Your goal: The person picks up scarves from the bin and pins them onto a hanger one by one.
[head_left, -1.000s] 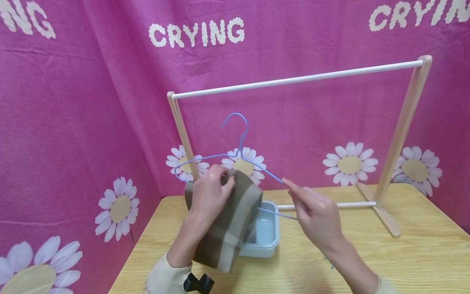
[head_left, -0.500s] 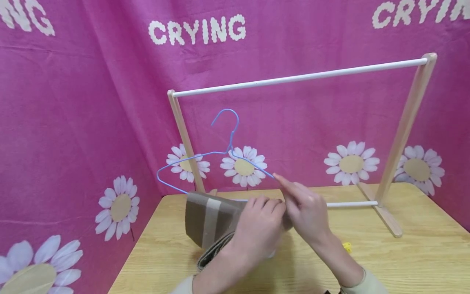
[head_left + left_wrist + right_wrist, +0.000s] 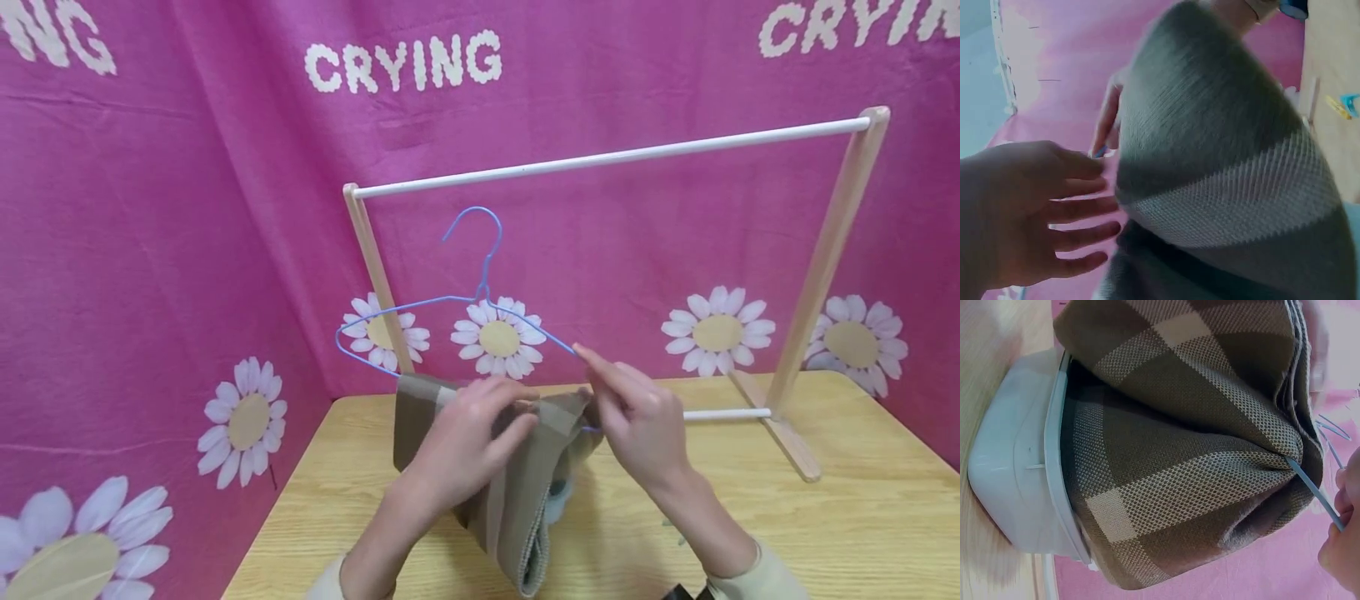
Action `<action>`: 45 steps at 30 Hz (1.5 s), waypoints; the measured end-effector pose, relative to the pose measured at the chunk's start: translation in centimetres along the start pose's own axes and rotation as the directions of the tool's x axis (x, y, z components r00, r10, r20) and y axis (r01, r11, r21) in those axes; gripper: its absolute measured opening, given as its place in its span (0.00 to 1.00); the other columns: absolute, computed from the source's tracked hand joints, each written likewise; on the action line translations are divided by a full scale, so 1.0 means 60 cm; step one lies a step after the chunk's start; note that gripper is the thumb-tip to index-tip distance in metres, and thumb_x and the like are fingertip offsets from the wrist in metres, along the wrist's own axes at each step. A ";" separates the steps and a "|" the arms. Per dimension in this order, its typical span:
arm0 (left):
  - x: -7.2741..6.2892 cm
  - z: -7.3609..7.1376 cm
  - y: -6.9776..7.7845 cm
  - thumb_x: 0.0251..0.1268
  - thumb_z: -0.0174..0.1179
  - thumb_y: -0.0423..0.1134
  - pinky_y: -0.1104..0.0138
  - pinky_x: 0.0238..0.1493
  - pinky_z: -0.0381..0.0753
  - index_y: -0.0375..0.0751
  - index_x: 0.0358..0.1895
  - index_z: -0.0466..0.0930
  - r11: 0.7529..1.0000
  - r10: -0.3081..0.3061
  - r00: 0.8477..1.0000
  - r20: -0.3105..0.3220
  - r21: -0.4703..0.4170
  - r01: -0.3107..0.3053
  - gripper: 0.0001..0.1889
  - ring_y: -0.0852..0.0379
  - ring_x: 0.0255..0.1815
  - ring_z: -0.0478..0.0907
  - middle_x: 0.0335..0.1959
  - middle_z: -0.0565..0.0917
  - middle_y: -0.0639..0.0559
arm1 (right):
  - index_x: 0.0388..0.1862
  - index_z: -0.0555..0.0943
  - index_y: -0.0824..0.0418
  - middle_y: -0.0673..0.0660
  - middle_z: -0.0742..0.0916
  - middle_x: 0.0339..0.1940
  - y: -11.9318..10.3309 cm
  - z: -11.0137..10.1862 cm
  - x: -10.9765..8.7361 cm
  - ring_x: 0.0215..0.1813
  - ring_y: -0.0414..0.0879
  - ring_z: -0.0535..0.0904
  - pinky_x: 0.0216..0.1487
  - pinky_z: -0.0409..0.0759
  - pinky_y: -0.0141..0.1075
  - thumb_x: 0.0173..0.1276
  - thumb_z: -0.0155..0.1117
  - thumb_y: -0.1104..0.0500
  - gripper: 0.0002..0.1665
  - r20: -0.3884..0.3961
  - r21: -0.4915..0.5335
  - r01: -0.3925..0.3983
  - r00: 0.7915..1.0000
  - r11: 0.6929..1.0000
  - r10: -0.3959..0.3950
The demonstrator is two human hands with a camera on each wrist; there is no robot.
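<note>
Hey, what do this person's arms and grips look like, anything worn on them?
The left grip and right grip wear no gloves. Pale cream sleeves show at the head view's bottom edge. A black object, mostly cut off, appears beside the right sleeve.

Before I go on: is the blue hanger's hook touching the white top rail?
Apart. The head view shows pink backdrop between the hook and the white top rail.

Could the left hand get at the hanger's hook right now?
Likely yes: the hook stands bare above the cloth, and the left hand, fingers apart, is below it with nothing evident blocking.
</note>
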State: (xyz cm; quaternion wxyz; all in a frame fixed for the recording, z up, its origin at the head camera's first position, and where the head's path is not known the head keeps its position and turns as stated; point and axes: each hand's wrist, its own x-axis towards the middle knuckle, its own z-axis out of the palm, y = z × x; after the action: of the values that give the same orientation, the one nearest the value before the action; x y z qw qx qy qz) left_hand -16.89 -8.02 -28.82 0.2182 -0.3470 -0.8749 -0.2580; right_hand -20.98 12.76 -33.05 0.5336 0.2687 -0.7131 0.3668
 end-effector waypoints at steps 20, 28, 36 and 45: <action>0.014 0.028 -0.078 0.62 0.69 0.40 0.67 0.51 0.76 0.48 0.48 0.86 0.938 0.321 0.946 -0.040 0.149 -0.312 0.12 0.64 0.45 0.82 0.43 0.88 0.60 | 0.52 0.87 0.58 0.45 0.73 0.15 0.003 -0.001 0.005 0.20 0.30 0.56 0.20 0.54 0.22 0.54 0.71 0.73 0.25 0.014 0.018 0.032 0.999 0.999 -0.033; 0.032 -0.014 -0.093 0.61 0.68 0.31 0.63 0.48 0.82 0.43 0.41 0.88 0.959 0.192 0.948 -0.254 0.256 -0.126 0.07 0.55 0.40 0.83 0.36 0.88 0.53 | 0.51 0.88 0.59 0.45 0.72 0.15 0.005 -0.017 0.016 0.20 0.30 0.56 0.21 0.52 0.20 0.53 0.69 0.75 0.25 -0.026 0.033 0.055 0.998 0.998 -0.054; 0.030 -0.016 -0.097 0.71 0.57 0.34 0.62 0.58 0.76 0.45 0.52 0.84 0.964 0.240 0.949 0.206 0.062 -0.258 0.11 0.60 0.51 0.81 0.47 0.86 0.56 | 0.49 0.88 0.61 0.43 0.69 0.14 0.007 -0.009 0.003 0.20 0.29 0.54 0.21 0.50 0.20 0.53 0.70 0.76 0.24 -0.032 0.032 0.010 0.999 0.999 -0.009; 0.026 0.004 -0.088 0.73 0.54 0.35 0.66 0.43 0.63 0.66 0.64 0.77 0.905 0.304 0.935 0.183 0.250 -0.344 0.23 0.63 0.40 0.74 0.43 0.80 0.60 | 0.52 0.87 0.58 0.44 0.66 0.14 0.002 -0.006 0.010 0.20 0.31 0.53 0.21 0.50 0.22 0.56 0.69 0.73 0.24 -0.023 0.018 0.058 0.998 0.998 -0.058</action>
State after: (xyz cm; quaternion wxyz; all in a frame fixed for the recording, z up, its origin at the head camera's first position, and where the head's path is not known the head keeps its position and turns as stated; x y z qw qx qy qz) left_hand -21.81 -10.42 -29.71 0.2427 -0.4709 -0.8454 -0.0677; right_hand -21.06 13.12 -32.42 0.5494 0.2902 -0.6955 0.3609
